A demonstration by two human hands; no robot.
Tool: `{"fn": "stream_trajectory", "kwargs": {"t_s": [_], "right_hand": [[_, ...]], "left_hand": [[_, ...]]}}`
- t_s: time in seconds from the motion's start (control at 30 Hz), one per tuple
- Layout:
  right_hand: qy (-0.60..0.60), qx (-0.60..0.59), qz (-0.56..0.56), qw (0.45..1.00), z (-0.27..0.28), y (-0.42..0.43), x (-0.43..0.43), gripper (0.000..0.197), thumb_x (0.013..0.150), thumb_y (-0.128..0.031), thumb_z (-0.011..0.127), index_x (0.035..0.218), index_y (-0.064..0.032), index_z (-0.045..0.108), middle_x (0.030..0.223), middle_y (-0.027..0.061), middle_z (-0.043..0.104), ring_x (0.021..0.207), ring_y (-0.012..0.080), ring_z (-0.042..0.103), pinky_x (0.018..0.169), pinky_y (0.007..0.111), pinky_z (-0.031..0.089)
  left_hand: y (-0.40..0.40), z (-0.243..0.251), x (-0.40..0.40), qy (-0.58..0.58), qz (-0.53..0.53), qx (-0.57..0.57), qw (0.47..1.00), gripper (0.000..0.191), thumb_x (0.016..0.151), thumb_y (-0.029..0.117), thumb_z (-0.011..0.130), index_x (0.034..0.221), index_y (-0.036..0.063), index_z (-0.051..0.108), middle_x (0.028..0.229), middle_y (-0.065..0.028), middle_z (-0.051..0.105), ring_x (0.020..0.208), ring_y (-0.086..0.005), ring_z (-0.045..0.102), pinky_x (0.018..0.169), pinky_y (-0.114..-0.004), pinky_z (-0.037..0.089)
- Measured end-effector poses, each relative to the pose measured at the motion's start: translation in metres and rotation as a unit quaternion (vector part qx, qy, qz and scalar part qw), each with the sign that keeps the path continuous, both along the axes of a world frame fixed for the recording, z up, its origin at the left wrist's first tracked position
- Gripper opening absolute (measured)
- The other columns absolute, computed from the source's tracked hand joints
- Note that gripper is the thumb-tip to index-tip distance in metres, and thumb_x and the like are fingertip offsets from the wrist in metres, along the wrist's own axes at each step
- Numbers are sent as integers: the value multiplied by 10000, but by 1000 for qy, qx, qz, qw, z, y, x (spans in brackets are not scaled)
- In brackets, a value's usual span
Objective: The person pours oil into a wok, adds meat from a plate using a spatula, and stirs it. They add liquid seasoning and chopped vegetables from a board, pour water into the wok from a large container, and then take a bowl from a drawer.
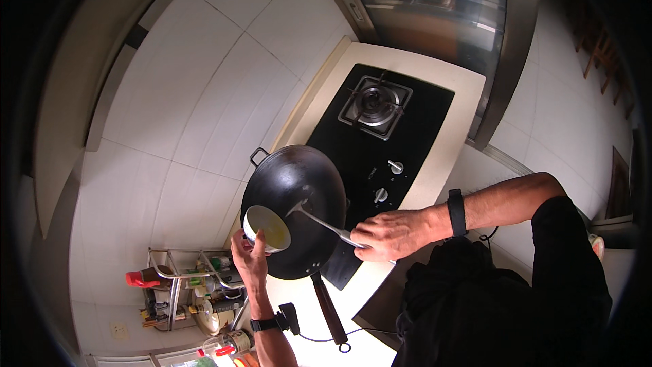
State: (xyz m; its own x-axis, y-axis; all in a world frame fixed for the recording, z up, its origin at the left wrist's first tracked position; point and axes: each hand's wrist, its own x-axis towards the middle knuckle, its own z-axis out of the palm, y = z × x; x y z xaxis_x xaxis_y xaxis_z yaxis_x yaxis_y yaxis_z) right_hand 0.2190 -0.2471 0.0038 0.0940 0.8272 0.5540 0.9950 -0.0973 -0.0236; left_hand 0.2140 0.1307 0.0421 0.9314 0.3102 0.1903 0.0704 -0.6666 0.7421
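A dark wok [300, 178] sits over the near end of the gas hob, its wooden handle [328, 308] pointing towards me. With my left hand [250, 255] I grip a small white bowl [253, 216], tilted over the wok's left side. Yellowish liquid, perhaps beaten egg [275, 234], shows inside it. My right hand [389, 234] is closed around the handle of a metal spatula or ladle [326, 224]. Its head reaches into the wok beside the bowl; I cannot tell whether it touches the metal.
Beyond the wok, a second burner [374, 104] and two control knobs [387, 183] lie on the black glass hob [423, 112]. A metal rack [175, 285] of bottles stands at lower left. White tiles [204, 102] rise on the left. A cable [326, 340] crosses the pale counter.
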Motion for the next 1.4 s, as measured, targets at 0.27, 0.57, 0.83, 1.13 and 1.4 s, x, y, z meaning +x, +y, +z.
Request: {"fn": "stream_trajectory", "kwargs": {"t_s": [0.27,0.57,0.83,1.13,1.4], "right_hand": [[83,132,-14,988,23,3,16,99,871,-44,649,870,-8,557,843,91,430,696,185,573,577,300,564],[186,173,-49,966,18,-4,10,231,854,-36,753,1069,-22,667,927,78,527,794,190,636,622,292,577],[349,292,-94,885,29,8,13,192,940,-13,694,1132,-12,709,998,94,636,800,179,669,678,295,542],[516,333,-153,774,14,7,3,214,1056,-99,557,1158,51,669,968,84,659,797,130,672,750,260,564],[516,311,-239,761,14,4,-13,284,1063,-191,553,1207,24,670,813,82,685,764,136,663,926,326,534]], "left_hand": [[26,-4,-45,-10,9,-303,953,420,1032,303,580,1326,4,578,1228,-124,639,1132,-219,628,964,-402,522],[36,-32,-97,-105,27,-503,858,575,1047,357,462,1462,-37,397,1447,-177,521,1305,-327,553,1062,-495,496],[96,-83,-204,-214,187,-524,803,618,1008,404,579,1454,12,410,1376,-191,519,1264,-289,524,992,-444,530],[148,-192,-315,-279,331,-539,722,515,1050,240,551,1389,-125,418,1291,-277,559,1149,-407,645,1021,-495,588],[176,-242,-367,-295,403,-513,698,474,1017,108,467,1385,-169,359,1340,-284,513,1195,-442,601,1072,-493,560]]}}
